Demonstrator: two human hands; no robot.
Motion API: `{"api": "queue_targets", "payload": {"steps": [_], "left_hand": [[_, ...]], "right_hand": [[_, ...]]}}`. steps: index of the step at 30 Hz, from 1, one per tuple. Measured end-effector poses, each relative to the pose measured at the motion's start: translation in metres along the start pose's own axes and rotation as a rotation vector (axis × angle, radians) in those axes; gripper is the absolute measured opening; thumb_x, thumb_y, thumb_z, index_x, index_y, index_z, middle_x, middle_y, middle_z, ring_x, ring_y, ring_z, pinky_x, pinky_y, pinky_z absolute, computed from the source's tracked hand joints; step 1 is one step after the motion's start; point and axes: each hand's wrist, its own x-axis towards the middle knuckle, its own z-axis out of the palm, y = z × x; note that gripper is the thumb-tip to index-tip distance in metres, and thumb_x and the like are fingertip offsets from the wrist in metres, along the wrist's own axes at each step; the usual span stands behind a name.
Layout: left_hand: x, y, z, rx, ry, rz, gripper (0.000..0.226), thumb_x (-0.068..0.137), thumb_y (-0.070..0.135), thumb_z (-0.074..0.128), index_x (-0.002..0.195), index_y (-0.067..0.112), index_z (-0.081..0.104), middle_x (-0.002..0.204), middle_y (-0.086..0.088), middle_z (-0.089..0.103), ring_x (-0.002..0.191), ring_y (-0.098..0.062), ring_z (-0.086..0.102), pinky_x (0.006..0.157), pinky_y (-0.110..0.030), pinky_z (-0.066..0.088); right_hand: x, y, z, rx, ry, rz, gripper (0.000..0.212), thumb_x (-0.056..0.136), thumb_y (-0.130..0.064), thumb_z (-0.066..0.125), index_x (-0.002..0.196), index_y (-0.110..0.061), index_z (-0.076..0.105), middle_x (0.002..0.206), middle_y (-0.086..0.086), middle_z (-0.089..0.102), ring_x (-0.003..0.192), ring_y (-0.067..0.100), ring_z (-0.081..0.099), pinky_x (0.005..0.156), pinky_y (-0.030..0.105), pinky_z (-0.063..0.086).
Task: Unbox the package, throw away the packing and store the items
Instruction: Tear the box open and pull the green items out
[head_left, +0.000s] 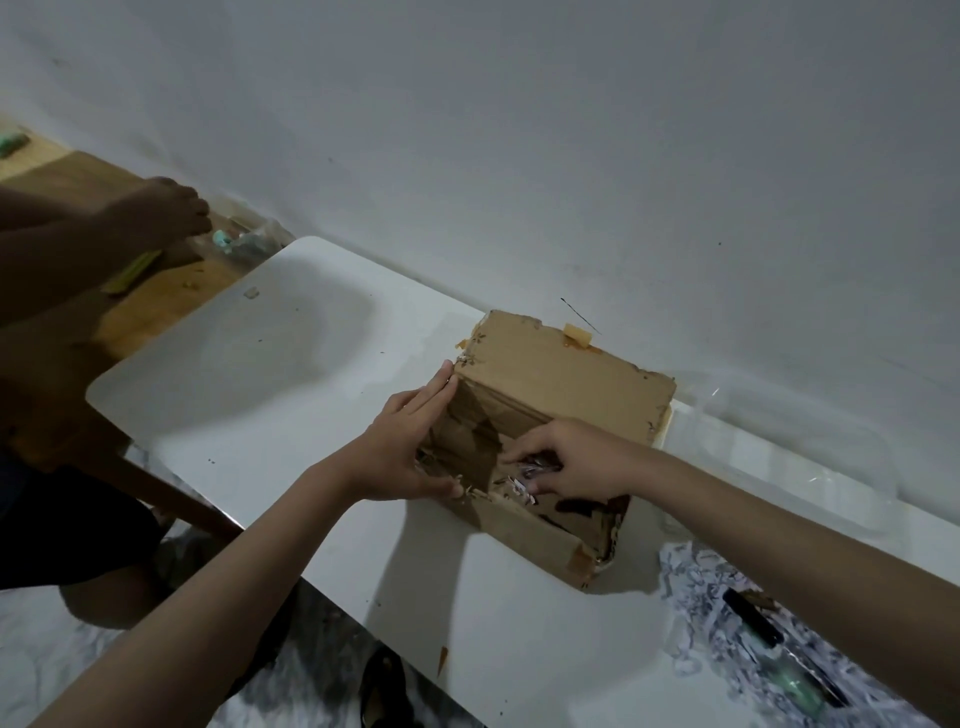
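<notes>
1. Cardboard box (550, 410), brown and worn, sits open on the white table (291, 364) near the wall.
2. Left hand (400, 457) lies flat, fingers spread, bracing the box's side so it won't slide.
3. Right hand (576, 462) reaches inside, fingers pinching shredded paper packing (524, 480).
4. More shredded paper (701, 577) lies piled alongside, likely for throwing away.

box (561, 384) contents hidden; bottle (779, 660) under shreds

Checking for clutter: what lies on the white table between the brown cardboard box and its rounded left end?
Bare white table left of the brown cardboard box, head view.
</notes>
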Motion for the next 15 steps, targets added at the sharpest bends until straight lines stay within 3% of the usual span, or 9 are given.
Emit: {"api": "queue_targets", "payload": {"steps": [2, 6, 9, 15], "left_hand": [[0.000, -0.001, 0.001, -0.007, 0.002, 0.004, 0.116, 0.068, 0.050, 0.075, 0.150, 0.026, -0.004, 0.152, 0.020, -0.022, 0.137, -0.011, 0.006, 0.106, -0.019, 0.014], [-0.001, -0.001, 0.002, -0.019, 0.006, 0.007, 0.118, 0.067, 0.053, 0.075, 0.150, 0.025, -0.004, 0.152, 0.020, -0.021, 0.135, -0.008, 0.004, 0.106, -0.019, 0.012], [0.000, -0.002, 0.002, -0.025, 0.001, 0.006, 0.119, 0.060, 0.066, 0.063, 0.150, 0.026, -0.004, 0.151, 0.023, -0.022, 0.138, -0.013, 0.006, 0.107, -0.021, 0.014], [0.003, -0.005, 0.002, -0.044, -0.002, 0.011, 0.120, 0.058, 0.068, 0.061, 0.150, 0.028, -0.004, 0.152, 0.024, -0.020, 0.137, -0.011, 0.005, 0.109, -0.023, 0.015]], "right_hand": [[-0.010, 0.001, -0.001, -0.104, 0.039, 0.050, 0.047, 0.078, -0.018, 0.075, 0.123, -0.024, 0.062, 0.124, -0.006, 0.062, 0.113, 0.013, 0.056, 0.095, 0.030, 0.047], [-0.019, 0.004, 0.019, -0.340, 0.176, 0.029, 0.028, 0.078, -0.029, 0.069, 0.101, -0.016, 0.062, 0.096, 0.002, 0.060, 0.091, 0.020, 0.058, 0.070, 0.038, 0.052], [-0.011, 0.003, 0.029, -0.372, 0.181, 0.069, 0.032, 0.080, -0.038, 0.064, 0.101, -0.014, 0.057, 0.097, 0.004, 0.051, 0.090, 0.022, 0.053, 0.067, 0.036, 0.048], [0.004, 0.000, 0.036, -0.429, 0.208, 0.065, 0.016, 0.082, -0.024, 0.063, 0.093, -0.013, 0.064, 0.090, 0.003, 0.049, 0.084, 0.024, 0.055, 0.048, 0.027, 0.024]]}}
